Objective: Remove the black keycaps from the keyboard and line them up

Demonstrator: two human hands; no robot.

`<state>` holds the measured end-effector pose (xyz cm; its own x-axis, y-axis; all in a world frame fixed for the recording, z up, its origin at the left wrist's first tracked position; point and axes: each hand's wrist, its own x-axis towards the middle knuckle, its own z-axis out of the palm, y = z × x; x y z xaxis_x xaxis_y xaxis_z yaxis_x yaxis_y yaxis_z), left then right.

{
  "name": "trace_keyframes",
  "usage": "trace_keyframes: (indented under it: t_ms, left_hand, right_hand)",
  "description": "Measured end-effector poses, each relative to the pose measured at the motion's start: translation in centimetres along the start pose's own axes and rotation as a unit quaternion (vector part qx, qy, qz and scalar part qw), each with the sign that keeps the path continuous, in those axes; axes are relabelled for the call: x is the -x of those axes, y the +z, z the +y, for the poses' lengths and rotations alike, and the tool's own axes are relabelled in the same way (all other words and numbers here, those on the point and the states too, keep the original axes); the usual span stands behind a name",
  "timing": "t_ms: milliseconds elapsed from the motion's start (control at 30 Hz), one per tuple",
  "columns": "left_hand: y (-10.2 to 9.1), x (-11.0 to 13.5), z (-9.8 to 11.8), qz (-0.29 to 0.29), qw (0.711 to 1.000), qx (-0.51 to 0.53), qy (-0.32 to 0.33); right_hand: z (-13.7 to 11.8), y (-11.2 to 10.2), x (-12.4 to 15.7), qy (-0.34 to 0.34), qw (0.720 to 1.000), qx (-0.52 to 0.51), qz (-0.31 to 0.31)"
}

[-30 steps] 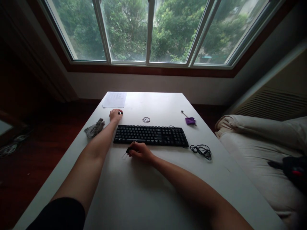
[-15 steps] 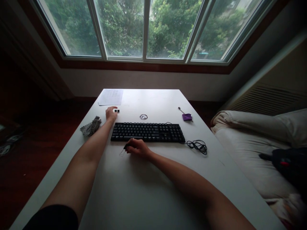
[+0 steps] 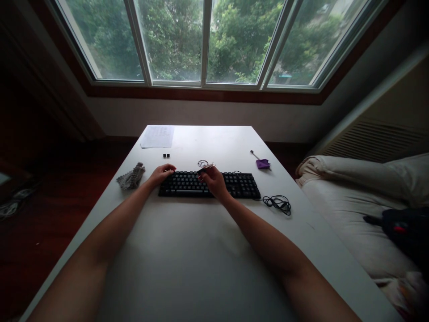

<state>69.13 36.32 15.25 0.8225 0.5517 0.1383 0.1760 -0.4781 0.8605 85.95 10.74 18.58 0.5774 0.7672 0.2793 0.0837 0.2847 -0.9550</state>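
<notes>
A black keyboard (image 3: 187,184) lies across the white table. My left hand (image 3: 162,173) rests at its back left corner, fingers stretched out over the edge and holding nothing that shows. My right hand (image 3: 214,180) is closed over the middle of the keys, fingers wrapped round a keycap puller (image 3: 210,165), a small tool with a dark handle and thin wire prongs. The wire end points up and away from the keys. Two black keycaps (image 3: 166,155) sit side by side behind the keyboard, apart from both hands.
A grey cloth (image 3: 131,176) lies left of the keyboard, with printed paper (image 3: 157,136) at the far left. Behind the keys is a wire ring (image 3: 202,163). To the right are a brush (image 3: 254,154), a purple pouch (image 3: 263,164) and a coiled cable (image 3: 277,204).
My left hand has left the two keycaps and come back to the keyboard's corner. My right hand has risen from the front edge to above the keys, turning the puller's wires upward.
</notes>
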Motion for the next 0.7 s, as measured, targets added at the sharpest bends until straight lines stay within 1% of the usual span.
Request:
trace_keyframes:
  t_ms: [33, 100, 200, 300, 367, 433, 500, 567, 633, 700]
  left_hand:
    - [0.0, 0.3, 0.3, -0.024, 1.0, -0.009, 0.008]
    - [-0.1, 0.6, 0.7, -0.051, 0.998, -0.031, 0.023]
    - [-0.2, 0.5, 0.7, -0.053, 0.996, -0.06, 0.033]
    - [0.0, 0.2, 0.2, -0.041, 0.994, -0.085, 0.048]
    - [0.1, 0.1, -0.1, -0.019, 0.994, -0.089, 0.059]
    - [0.3, 0.2, -0.2, 0.028, 0.994, -0.09, 0.058]
    - [0.4, 0.4, -0.3, 0.083, 0.991, -0.097, 0.041]
    - [0.4, 0.6, -0.2, 0.121, 0.988, -0.098, 0.019]
    - [0.4, 0.8, -0.2, 0.137, 0.987, -0.088, 0.001]
    - [0.4, 0.9, -0.2, 0.138, 0.988, -0.076, -0.006]
  right_hand:
    - [0.1, -0.1, -0.2, 0.001, 1.0, 0.009, -0.002]
    - [0.4, -0.1, -0.5, 0.005, 1.0, 0.027, -0.007]
    - [0.7, 0.5, -1.2, 0.002, 0.997, 0.074, -0.018]
    - [0.6, 1.3, -2.3, -0.028, 0.989, 0.14, -0.036]
    - [0.4, 1.9, -3.2, -0.05, 0.98, 0.187, -0.05]
    - [0.2, 2.6, -4.1, -0.062, 0.97, 0.229, -0.057]
    - [0.0, 3.4, -4.9, -0.066, 0.961, 0.261, -0.055]
    - [0.0, 4.3, -5.7, -0.069, 0.955, 0.285, -0.05]
    - [0.0, 5.1, -6.4, -0.074, 0.946, 0.31, -0.048]
    - [0.0, 5.9, -7.1, -0.079, 0.936, 0.34, -0.05]
